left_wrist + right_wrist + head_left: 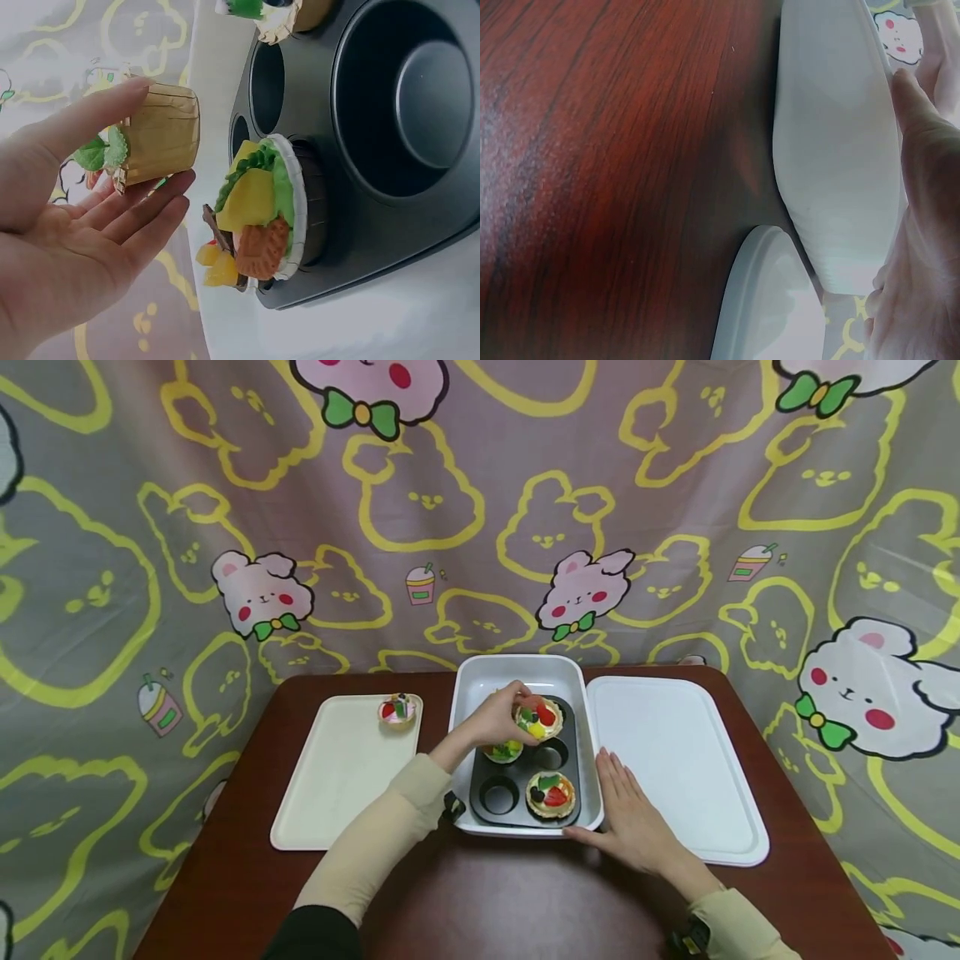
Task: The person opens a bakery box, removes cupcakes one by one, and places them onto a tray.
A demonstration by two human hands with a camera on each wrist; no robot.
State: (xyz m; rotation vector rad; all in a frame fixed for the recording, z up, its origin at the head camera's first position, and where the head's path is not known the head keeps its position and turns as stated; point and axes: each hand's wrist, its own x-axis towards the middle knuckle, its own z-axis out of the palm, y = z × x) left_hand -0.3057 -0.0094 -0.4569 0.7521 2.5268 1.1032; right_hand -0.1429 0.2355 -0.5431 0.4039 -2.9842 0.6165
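My left hand [491, 720] pinches a fruit-topped cupcake [542, 718] over the far right part of a dark muffin tin [522, 815]. In the left wrist view, thumb and fingers hold this cupcake [161, 135] by its golden paper cup, tipped sideways in the picture. Beside the hand, a cupcake with green cream and yellow fruit [255, 210] sits in the tin. Another strawberry-topped cupcake [551, 795] fills the near right cup. My right hand [633, 822] rests with straight fingers against the near right corner of the deep white tray [590, 752] holding the tin.
On the left, a cream tray [345, 777] carries one cupcake [397, 712] near its far right corner. A flat white tray [675, 760] lies on the right. Brown table [510, 902] shows in front; a patterned curtain [480, 510] hangs behind.
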